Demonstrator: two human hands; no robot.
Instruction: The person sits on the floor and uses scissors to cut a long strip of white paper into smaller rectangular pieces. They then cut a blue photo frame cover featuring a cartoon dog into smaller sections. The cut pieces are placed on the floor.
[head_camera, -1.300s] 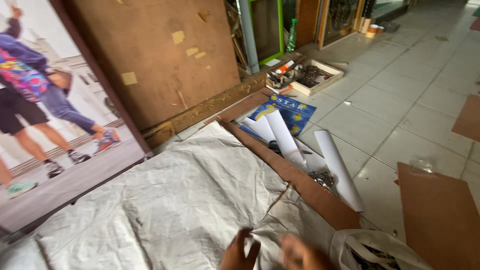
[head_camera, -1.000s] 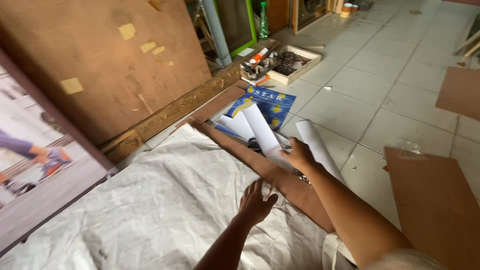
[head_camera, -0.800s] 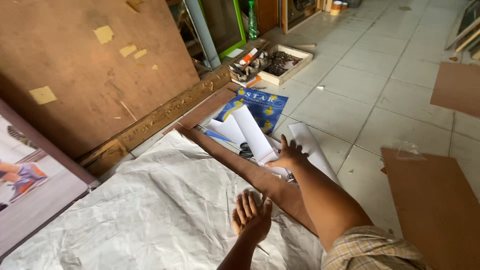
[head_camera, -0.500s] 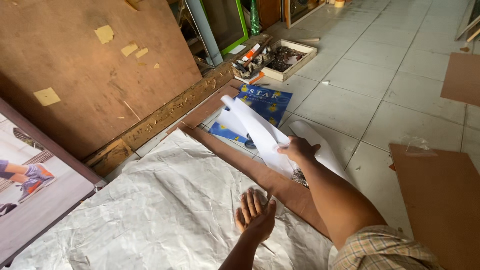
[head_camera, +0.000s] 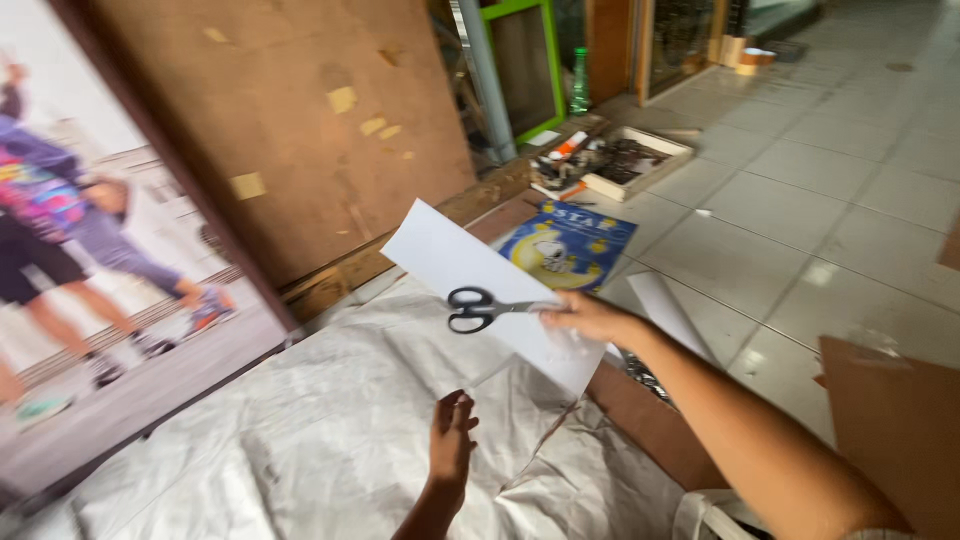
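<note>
The right hand (head_camera: 585, 318) is closed on black scissors (head_camera: 480, 309) and a white sheet (head_camera: 470, 280) together, both held up in the air; the scissors are pinched at the blade end, with the loop handles pointing away to the left, across the face of the sheet. The left hand (head_camera: 452, 445) is held open and empty just below the sheet, fingers raised, touching nothing that can be seen.

The sheet is judged light and limp: gripped at one edge only, it would sag and flutter, so support near its middle or at two edges would serve better. The scissors are judged stiff, small and fairly light, and are more safely taken by the handles.

Beneath both hands a crinkled white cover (head_camera: 300, 440) is spread. Beyond the right hand, a blue poster (head_camera: 570, 245) lies on the tiled floor (head_camera: 800, 200).
</note>
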